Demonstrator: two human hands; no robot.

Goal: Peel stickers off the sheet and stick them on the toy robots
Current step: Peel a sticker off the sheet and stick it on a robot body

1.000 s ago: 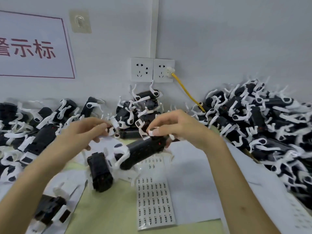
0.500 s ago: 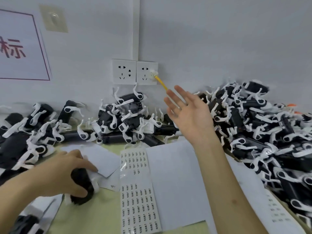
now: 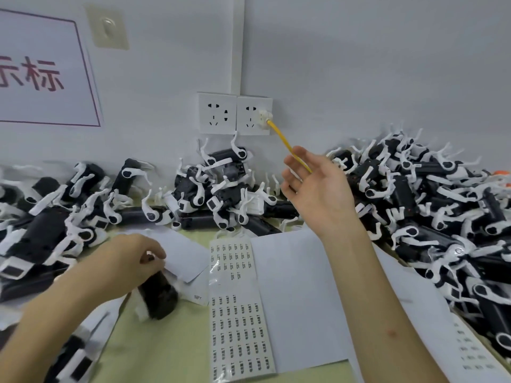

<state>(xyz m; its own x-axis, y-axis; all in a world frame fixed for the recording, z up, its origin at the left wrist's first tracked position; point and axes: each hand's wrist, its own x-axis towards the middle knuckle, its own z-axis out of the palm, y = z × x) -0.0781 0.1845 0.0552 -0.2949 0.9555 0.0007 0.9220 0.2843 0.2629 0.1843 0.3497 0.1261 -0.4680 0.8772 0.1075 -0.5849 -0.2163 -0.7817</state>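
Left fingers: the left hand (image 3: 130, 264) curls over the far end of a black toy robot (image 3: 160, 295) and grips it against the table (image 3: 166, 355).
Right fingers: the right hand (image 3: 318, 194) is raised over the table, its fingers (image 3: 293, 175) straight and spread, holding nothing.
Sticker sheet: the sticker sheet (image 3: 240, 313) lies flat between the forearms, just right of the held robot, with its long axis running from the person toward the wall.
Nearer hand: the left is closer to the sheet but occupied. The free right hand would probably peel, and the sheet lies below its fingertips, toward the person.
Other robots: the heaps of toy robots (image 3: 431, 217) line the wall.
Writing: the wall sign (image 3: 41, 76) shows red "示标", cut off at the left. The sticker print is too small to read.
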